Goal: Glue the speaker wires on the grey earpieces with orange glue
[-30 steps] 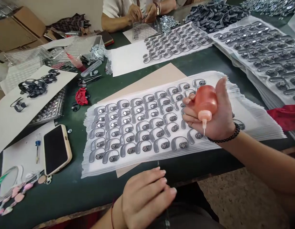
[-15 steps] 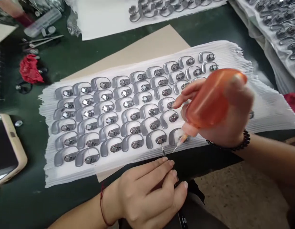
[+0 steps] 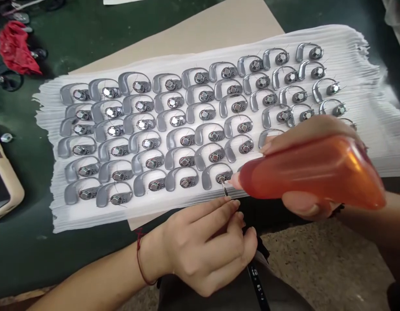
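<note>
My right hand point(image 3: 303, 207) is wrapped round an orange squeeze bottle point(image 3: 316, 170) lying almost level, its nozzle pointing left at a grey ear-hook part point(image 3: 217, 176) in the front row. My left hand point(image 3: 203, 246) pinches a thin dark tool point(image 3: 225, 189) whose tip touches the same part; the tool's handle runs down past my palm. Several rows of grey ear-hook parts point(image 3: 174, 125), each with a round metal disc, lie on a stack of white paper sheets point(image 3: 364, 86).
A tan cardboard sheet point(image 3: 219, 30) lies under the paper on the green table point(image 3: 25, 255). A red cloth point(image 3: 14, 47) is at the far left, a phone in a beige case point(image 3: 4, 190) at the left edge. Speckled floor shows at bottom right.
The view has dropped closer to the sheet. My right hand tipped the bottle from nozzle-down to nearly level at the front row. My left hand moved up, bringing the tool tip onto the part.
</note>
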Available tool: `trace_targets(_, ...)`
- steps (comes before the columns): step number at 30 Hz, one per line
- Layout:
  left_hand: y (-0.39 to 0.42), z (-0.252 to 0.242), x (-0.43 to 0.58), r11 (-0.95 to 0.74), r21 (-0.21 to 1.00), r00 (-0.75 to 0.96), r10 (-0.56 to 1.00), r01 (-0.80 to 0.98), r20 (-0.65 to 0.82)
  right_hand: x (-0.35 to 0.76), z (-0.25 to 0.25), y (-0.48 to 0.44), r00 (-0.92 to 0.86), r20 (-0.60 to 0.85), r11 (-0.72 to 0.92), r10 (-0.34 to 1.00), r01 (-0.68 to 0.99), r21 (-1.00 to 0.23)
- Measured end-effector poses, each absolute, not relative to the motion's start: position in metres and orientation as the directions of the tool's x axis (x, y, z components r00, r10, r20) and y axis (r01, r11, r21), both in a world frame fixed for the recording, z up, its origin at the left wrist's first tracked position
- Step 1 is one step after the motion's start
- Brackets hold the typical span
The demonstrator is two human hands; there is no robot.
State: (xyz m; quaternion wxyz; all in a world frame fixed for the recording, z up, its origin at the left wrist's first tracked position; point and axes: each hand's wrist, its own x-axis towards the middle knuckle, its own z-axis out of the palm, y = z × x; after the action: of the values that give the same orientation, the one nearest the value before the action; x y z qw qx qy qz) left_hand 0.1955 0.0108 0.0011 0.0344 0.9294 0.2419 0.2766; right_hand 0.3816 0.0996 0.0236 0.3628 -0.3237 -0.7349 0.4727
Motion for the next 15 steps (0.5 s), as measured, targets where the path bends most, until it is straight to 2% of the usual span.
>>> trace_targets(2, 0.0100, 0.0000, 0.1958, -0.874, 0.210, 0.719, 0.481, 0.438, 0.501, 0.3778, 0.0216, 0.0997, -0.544, 0.411, 0.569, 0.731, 0.155, -0.807)
trace_targets(5, 0.0073, -0.0017, 0.1956, -0.867, 0.231, 0.711, 0.495, 0.441, 0.499, 0.3744, 0.0183, 0.1009, -0.590, 0.488, 0.686, 0.643, 0.162, -0.709)
trace_targets(15, 0.0118, 0.0018, 0.2009, -0.847, 0.287, 0.642, 0.527, 0.447, 0.556, 0.3755, 0.0152, 0.0996, -0.606, 0.554, 0.779, 0.571, 0.186, -0.599)
